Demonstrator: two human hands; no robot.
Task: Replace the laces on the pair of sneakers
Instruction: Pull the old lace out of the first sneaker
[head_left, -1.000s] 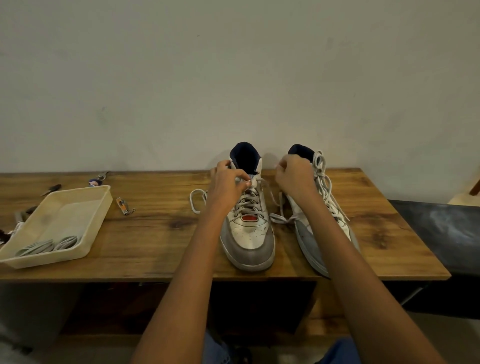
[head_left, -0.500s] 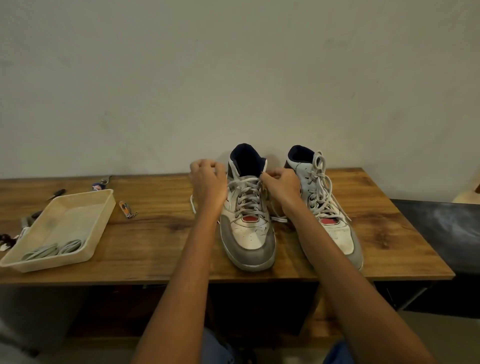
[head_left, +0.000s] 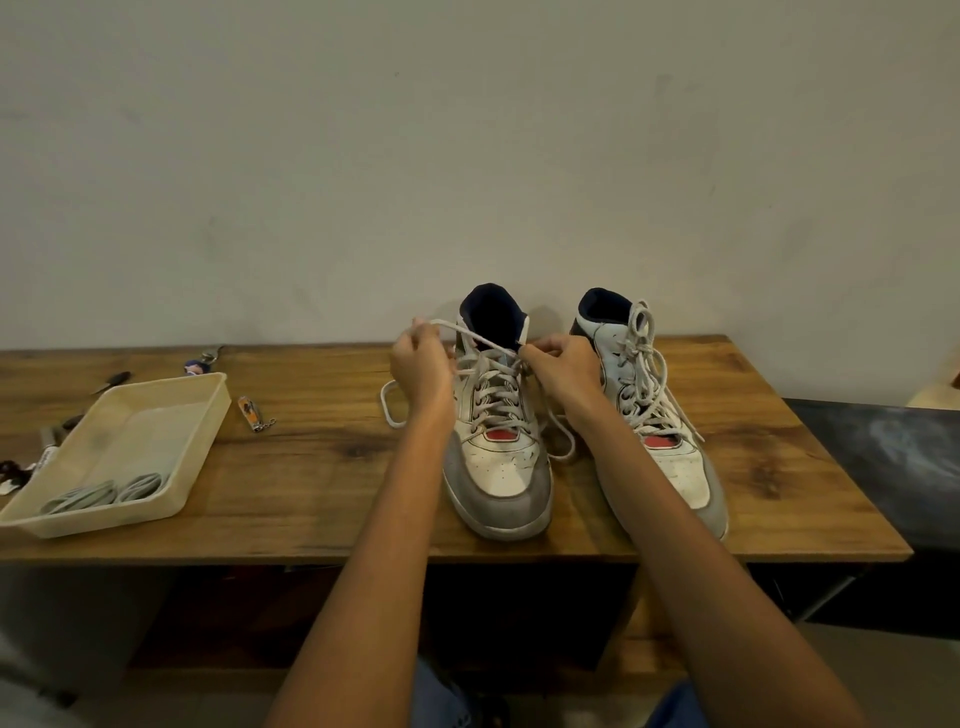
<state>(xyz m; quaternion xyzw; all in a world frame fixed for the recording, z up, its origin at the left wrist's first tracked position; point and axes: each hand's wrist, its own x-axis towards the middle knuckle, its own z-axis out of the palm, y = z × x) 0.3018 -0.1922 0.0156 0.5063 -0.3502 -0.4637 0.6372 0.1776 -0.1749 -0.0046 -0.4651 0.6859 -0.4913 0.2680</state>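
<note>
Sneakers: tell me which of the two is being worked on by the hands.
The left sneaker. Both hands, left hand and right hand, hold its lace at the collar; the right sneaker stands beside it untouched.

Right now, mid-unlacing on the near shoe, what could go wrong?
1. The left hand pulls the lace sideways; the left shoe may tip or slide toward the table edge.
2. A slack loop lies on the table and could snag.
3. The right hand may pinch too close to the eyelet, jamming the lace.

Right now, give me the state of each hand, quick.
Left hand: closed, pinching the white lace.
Right hand: closed at the left sneaker's top eyelets, apparently on the lace.
</note>
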